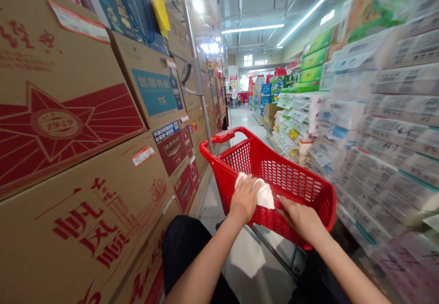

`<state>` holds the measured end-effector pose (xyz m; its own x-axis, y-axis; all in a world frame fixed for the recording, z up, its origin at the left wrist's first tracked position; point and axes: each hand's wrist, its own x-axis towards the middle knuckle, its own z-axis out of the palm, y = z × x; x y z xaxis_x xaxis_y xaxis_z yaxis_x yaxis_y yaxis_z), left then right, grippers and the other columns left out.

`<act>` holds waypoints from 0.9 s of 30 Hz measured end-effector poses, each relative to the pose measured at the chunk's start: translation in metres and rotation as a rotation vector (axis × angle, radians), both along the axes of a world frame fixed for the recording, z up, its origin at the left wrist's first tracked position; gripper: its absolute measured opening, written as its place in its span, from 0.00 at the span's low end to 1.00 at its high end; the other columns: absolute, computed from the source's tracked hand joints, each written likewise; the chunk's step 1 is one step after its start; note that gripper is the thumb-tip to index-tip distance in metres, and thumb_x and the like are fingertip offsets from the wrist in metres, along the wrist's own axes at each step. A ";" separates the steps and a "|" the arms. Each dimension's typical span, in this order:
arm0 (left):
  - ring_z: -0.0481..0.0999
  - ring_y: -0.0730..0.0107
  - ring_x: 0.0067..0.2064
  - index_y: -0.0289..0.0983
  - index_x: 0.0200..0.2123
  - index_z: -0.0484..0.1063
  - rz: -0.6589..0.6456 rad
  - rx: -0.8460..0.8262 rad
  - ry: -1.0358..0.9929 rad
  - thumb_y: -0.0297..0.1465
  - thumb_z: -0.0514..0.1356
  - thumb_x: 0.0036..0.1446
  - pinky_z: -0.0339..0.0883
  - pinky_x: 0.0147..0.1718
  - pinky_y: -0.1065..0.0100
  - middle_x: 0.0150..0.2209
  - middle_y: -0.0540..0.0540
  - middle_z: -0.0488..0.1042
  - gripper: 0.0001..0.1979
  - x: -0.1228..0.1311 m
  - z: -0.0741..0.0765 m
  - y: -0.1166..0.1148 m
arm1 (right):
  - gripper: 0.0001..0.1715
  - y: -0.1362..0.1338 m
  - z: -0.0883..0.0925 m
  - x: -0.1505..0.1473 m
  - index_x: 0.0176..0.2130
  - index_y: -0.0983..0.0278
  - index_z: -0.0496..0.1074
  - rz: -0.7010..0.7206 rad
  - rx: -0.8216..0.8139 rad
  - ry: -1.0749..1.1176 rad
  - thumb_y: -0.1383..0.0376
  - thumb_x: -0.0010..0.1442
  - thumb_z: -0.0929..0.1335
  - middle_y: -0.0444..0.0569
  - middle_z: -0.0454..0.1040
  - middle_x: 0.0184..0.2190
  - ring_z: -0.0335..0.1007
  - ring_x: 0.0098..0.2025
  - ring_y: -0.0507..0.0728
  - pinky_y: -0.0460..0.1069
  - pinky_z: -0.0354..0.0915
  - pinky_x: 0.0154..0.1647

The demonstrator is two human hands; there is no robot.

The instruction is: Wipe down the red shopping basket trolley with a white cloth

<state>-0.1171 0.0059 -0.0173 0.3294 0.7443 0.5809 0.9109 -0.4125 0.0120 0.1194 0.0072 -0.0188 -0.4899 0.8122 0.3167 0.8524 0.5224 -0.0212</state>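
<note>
A red plastic shopping cart (298, 172) with perforated sides stands in front of my knees, turned sideways. My left hand (244, 199) presses a crumpled white cloth (264, 194) against the cart's near rim, fingers bent over it. Farther right along the same rim, my right hand (300, 215) grips the edge, its fingertips partly hidden behind the plastic. The cart's handle (224, 136) points to the left, beside a metal pole. Inside the basket, the part I can see holds nothing.
Stacked cardboard cartons (103, 221) form a wall close on my left. A metal pole (197, 61) rises between them and the cart. Packs of tissue paper (394, 157) are piled high on the right. An aisle (242, 117) runs ahead, with a person seated far off.
</note>
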 end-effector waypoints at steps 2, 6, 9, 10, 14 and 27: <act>0.53 0.60 0.71 0.41 0.66 0.60 0.018 -0.004 -0.002 0.26 0.52 0.64 0.44 0.71 0.49 0.66 0.45 0.63 0.27 0.004 0.000 0.001 | 0.15 0.003 -0.008 0.012 0.51 0.60 0.69 -0.016 -0.023 0.022 0.58 0.69 0.61 0.52 0.80 0.38 0.78 0.37 0.59 0.48 0.61 0.29; 0.52 0.58 0.71 0.40 0.66 0.60 0.055 0.001 0.001 0.26 0.52 0.64 0.45 0.71 0.48 0.67 0.43 0.62 0.27 0.023 -0.001 -0.006 | 0.13 0.010 -0.013 0.018 0.48 0.62 0.69 0.004 -0.109 0.040 0.61 0.70 0.59 0.52 0.80 0.37 0.79 0.38 0.59 0.48 0.61 0.30; 0.50 0.59 0.72 0.40 0.68 0.56 0.005 -0.011 0.021 0.27 0.52 0.64 0.44 0.71 0.50 0.69 0.44 0.59 0.29 0.048 -0.005 -0.020 | 0.16 0.008 -0.006 0.011 0.51 0.64 0.68 -0.018 -0.153 0.032 0.70 0.67 0.59 0.54 0.80 0.40 0.79 0.39 0.59 0.48 0.62 0.33; 0.49 0.59 0.72 0.39 0.70 0.54 -0.024 -0.015 0.027 0.28 0.53 0.64 0.44 0.71 0.52 0.70 0.45 0.57 0.31 0.056 -0.006 -0.026 | 0.20 0.006 -0.004 0.009 0.53 0.65 0.67 -0.034 -0.164 0.038 0.73 0.64 0.59 0.55 0.80 0.41 0.79 0.40 0.59 0.48 0.62 0.33; 0.47 0.62 0.73 0.39 0.71 0.49 -0.096 -0.026 0.079 0.30 0.52 0.66 0.42 0.71 0.55 0.72 0.47 0.52 0.32 0.060 -0.005 -0.035 | 0.26 -0.004 0.002 0.004 0.56 0.65 0.66 -0.061 -0.182 0.087 0.77 0.61 0.59 0.56 0.80 0.43 0.80 0.41 0.59 0.47 0.62 0.34; 0.47 0.61 0.73 0.36 0.66 0.58 0.071 0.012 0.045 0.24 0.53 0.62 0.43 0.71 0.51 0.71 0.43 0.55 0.29 -0.004 -0.008 0.009 | 0.11 -0.014 -0.012 -0.022 0.50 0.63 0.64 -0.081 -0.023 0.022 0.62 0.70 0.60 0.53 0.79 0.39 0.79 0.34 0.58 0.47 0.58 0.26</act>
